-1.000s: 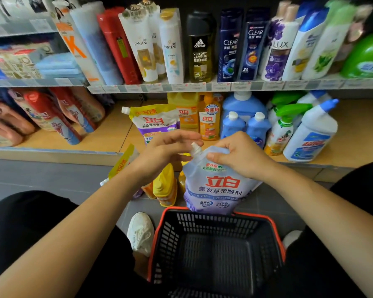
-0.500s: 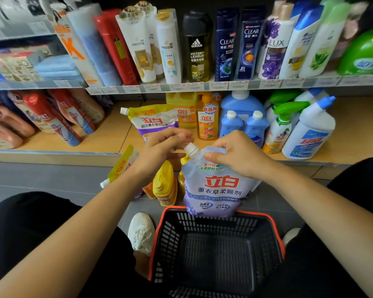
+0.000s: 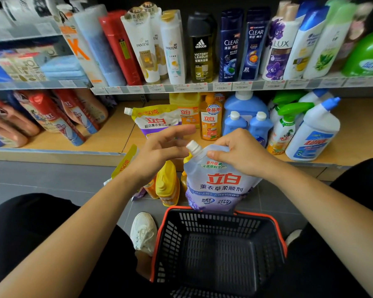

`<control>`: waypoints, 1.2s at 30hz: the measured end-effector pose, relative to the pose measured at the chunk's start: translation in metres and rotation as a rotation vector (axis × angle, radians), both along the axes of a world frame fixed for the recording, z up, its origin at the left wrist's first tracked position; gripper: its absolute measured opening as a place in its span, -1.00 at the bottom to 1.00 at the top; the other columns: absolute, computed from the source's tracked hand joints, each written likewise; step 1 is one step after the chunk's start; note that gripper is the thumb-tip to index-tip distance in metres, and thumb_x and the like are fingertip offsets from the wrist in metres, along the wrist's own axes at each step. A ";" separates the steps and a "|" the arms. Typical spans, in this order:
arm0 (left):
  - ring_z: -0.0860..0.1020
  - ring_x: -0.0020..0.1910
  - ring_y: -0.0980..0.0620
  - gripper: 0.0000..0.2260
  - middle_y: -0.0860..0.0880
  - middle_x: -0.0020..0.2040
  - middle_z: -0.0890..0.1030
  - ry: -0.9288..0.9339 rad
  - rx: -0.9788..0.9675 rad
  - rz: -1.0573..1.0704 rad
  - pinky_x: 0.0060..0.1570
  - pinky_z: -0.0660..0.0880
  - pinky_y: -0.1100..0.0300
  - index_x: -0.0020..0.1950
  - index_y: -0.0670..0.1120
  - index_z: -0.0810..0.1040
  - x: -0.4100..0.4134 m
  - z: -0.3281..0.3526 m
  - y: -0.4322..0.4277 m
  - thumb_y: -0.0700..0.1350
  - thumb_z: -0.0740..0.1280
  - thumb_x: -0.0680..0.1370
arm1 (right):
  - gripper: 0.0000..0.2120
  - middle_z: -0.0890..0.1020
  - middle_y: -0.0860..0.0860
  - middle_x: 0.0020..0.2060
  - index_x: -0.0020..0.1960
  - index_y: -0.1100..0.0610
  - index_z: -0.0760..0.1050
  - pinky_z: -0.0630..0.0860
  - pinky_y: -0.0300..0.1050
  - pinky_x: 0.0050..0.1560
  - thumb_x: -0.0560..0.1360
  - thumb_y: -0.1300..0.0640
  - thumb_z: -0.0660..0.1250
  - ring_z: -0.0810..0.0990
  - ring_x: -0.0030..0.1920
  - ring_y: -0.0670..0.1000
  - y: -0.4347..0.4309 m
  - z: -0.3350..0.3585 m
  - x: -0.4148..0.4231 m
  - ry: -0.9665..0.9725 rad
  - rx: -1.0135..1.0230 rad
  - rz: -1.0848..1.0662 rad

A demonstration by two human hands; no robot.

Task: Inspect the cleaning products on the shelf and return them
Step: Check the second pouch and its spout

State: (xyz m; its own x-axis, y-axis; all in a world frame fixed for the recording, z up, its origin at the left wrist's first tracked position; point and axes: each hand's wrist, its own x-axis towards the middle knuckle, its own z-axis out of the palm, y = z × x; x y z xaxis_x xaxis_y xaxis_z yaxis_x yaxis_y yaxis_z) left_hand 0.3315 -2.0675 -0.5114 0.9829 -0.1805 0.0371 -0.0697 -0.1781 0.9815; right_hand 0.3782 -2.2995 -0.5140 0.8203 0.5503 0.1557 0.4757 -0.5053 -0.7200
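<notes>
Nearest, a black basket [image 3: 220, 224] stands between the person's knees, directly under the grip, probably parked there so both hands stay free. Just above its far rim hangs the purple pouch [image 3: 221, 186], neither in the basket nor on the shelf. The right hand [image 3: 243, 153] carries it by the top edge, fingers curled over the back and thumb pinching the front. That hold lets the bag hang straight with its label facing the person, which suits reading it. Left of the grip the white cap [image 3: 193, 146] sticks up uncovered, and the left hand [image 3: 159, 149] waits beside it with fingers spread and nearly straight. Whether its thumb touches the cap I cannot tell. Below and left of the grip, yellow bottles [image 3: 167, 183] stand on the floor. Beyond the grip, the lower shelf [image 3: 108, 138] holds a similar pouch [image 3: 157, 120] next to an orange bottle [image 3: 210, 119], so the held one likely belongs there.
</notes>
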 end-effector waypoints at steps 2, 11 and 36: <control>0.61 0.19 -0.21 -0.62 -0.12 0.25 0.65 -0.052 0.028 -0.043 0.17 0.58 -0.04 0.34 -0.14 0.58 -0.001 0.002 -0.002 -0.37 0.40 0.53 | -0.68 0.57 0.26 -0.36 -0.22 0.30 0.63 0.39 0.07 -0.32 0.54 0.04 0.42 0.43 -0.38 0.04 0.000 0.000 -0.001 0.002 -0.003 0.006; 0.60 -0.01 -0.34 -0.67 -0.41 0.06 0.61 -0.037 0.086 0.113 0.05 0.60 -0.15 0.15 -0.24 0.64 -0.002 -0.001 -0.009 -0.04 0.39 0.50 | -0.66 0.58 0.27 -0.35 -0.26 0.33 0.59 0.43 0.13 -0.27 0.54 0.06 0.42 0.53 -0.30 0.22 0.004 0.001 -0.003 -0.002 0.010 0.023; 0.57 -0.19 -0.02 -0.81 -0.25 -0.12 0.64 0.028 0.023 0.141 -0.21 0.54 0.25 -0.03 -0.14 0.68 -0.007 0.004 -0.008 -0.06 0.47 0.45 | -0.63 0.55 0.32 -0.35 -0.26 0.36 0.57 0.40 0.15 -0.28 0.54 0.07 0.42 0.41 -0.36 0.06 0.009 0.003 -0.008 -0.003 -0.005 0.034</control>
State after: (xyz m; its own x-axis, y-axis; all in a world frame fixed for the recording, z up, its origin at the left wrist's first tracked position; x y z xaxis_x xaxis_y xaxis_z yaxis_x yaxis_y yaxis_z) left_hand 0.3249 -2.0754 -0.5078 0.9991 -0.0408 0.0071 -0.0154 -0.2065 0.9783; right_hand 0.3705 -2.2909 -0.5105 0.8007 0.5784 0.1559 0.4950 -0.4922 -0.7160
